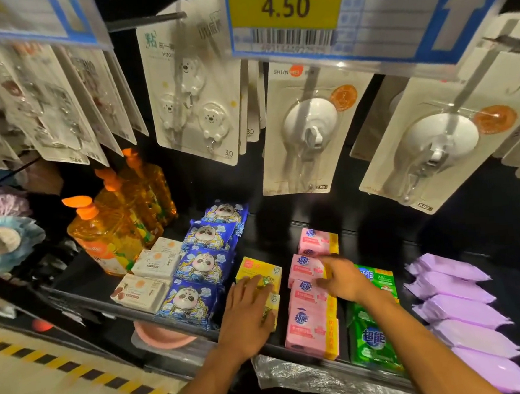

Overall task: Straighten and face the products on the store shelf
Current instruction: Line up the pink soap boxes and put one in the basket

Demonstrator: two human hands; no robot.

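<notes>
Your left hand (248,316) lies flat on yellow boxes (259,272); right hand (343,280) touches pink soap packs (312,322), grip unclear. Shove unevenly and front packs could slide off the shelf (265,242).

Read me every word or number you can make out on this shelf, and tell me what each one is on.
"4.50": yellow price tag overhead.
"SHUN": top of the suction hook card.
"3.0": bottom corner of the bear hook card.
"超能": pink soap packs and green pack.
Too blurred to read: the digits under the barcode and the small print on the packs.
</notes>
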